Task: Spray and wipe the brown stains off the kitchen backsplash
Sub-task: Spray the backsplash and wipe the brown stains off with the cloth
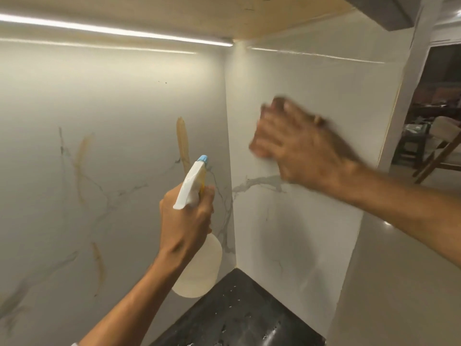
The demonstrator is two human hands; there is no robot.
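Note:
The white marble-veined backsplash [112,101] meets a side panel [299,233] in a corner. Three brown streaks mark the left panel: one near the corner [182,141], one further left [82,158], one low [98,265]. My left hand [187,221] grips a spray bottle [199,270] with a white trigger head and blue nozzle, which points up at the streak near the corner. My right hand [294,146], motion-blurred, lies flat with spread fingers against the side panel. Whether a cloth is under it I cannot tell.
A black speckled countertop [237,315] with water drops fills the corner below. A lit LED strip [112,29] runs under the wooden cabinet bottom [274,18]. Past the side panel's edge on the right are a pale floor and a folding chair [444,146].

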